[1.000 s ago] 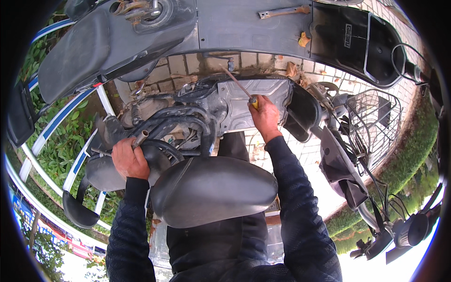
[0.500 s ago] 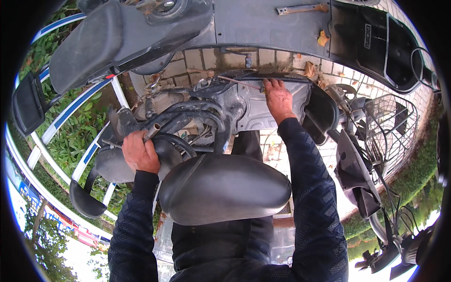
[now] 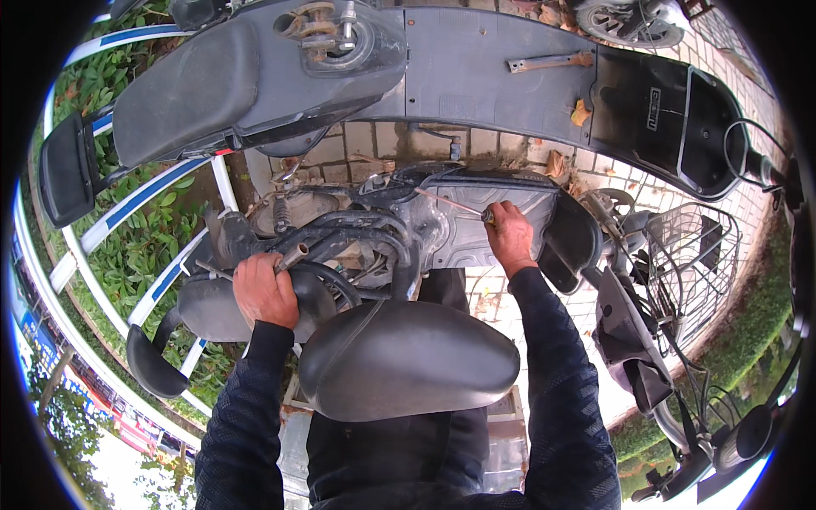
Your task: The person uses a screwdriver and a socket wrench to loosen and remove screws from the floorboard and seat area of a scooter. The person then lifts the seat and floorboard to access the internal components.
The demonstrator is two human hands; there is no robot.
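An opened-up electric scooter lies before me, its bare frame tubes and grey floor panel exposed. My right hand is closed round the handle of a screwdriver over that panel. Its thin shaft points left toward the frame; whether the tip touches anything is too small to tell. On the left, my left hand is wrapped round a metal tube, whose hollow end sticks out past the thumb. Nearer to me is the scooter's black seat, in front of my legs.
A second grey scooter stands across the far side, with a rusty metal bar on its footboard and metal parts by its seat. White-and-blue railings and shrubs line the left. A wire basket and handlebars are at right.
My view has tilted, bringing more of the far scooter into sight. My right hand has shifted slightly toward me over the panel, still holding the screwdriver. The left keeps its grip on the tube.
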